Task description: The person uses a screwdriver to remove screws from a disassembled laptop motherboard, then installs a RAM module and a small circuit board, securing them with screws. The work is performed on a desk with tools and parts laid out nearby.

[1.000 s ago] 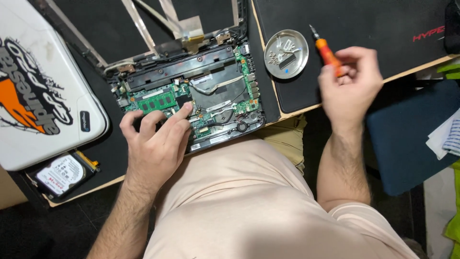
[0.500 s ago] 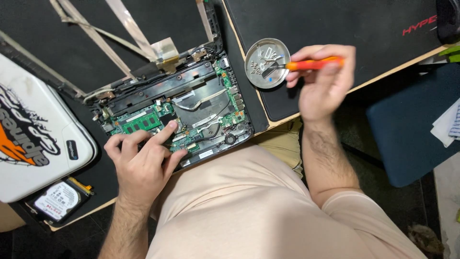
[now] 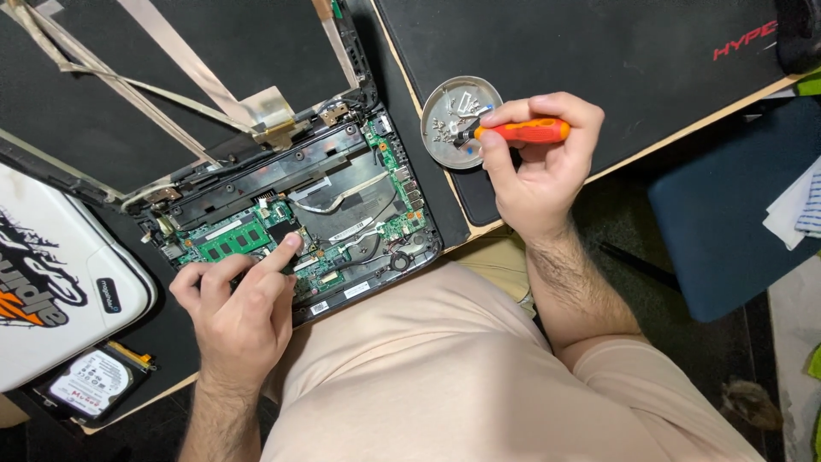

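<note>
An opened laptop [image 3: 342, 184] lies on the desk with its green circuit board [image 3: 256, 239] bare. My left hand [image 3: 239, 304] rests on the board's near edge, its index finger pressing a black chip beside the green memory stick. My right hand [image 3: 539, 167] grips an orange-handled screwdriver [image 3: 522, 131], held level, its tip over a round metal dish [image 3: 449, 103] that holds several small screws and parts. The laptop's screen frame [image 3: 171, 85] lies folded back with loose flat cables across it.
A white laptop cover with a printed picture [image 3: 60, 282] lies at the left, and a bare hard drive [image 3: 90, 383] sits below it. A black desk mat [image 3: 599, 51] covers the right of the desk. A dark blue seat [image 3: 727, 205] stands at the right.
My right hand has turned the screwdriver from upright to level and brought its tip to the metal dish. My left index finger has stretched out onto the board.
</note>
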